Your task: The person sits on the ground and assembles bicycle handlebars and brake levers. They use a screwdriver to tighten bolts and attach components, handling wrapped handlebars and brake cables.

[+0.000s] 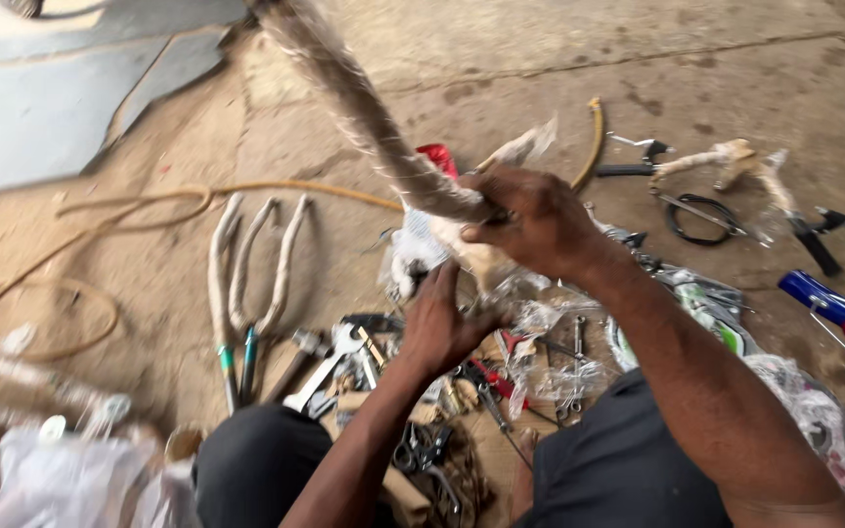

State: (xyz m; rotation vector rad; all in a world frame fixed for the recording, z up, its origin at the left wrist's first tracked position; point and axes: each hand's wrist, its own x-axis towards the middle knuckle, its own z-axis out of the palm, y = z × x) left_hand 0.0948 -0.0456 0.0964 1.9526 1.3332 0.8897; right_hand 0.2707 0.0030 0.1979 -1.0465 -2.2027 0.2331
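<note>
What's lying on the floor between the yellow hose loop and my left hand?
Head view: three wrapped curved tubes lie there, then a heap of wrenches just short of the left hand.

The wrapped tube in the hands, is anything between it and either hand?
Nothing visible does. The right hand already grips the wrapped tube at its lower end, and the left hand touches the loose plastic wrapping just below.

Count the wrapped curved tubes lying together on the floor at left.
3: side by side left of the tool pile, outer, middle, inner. Others may be hidden. A fourth wrapped tube is in the right hand.
</note>
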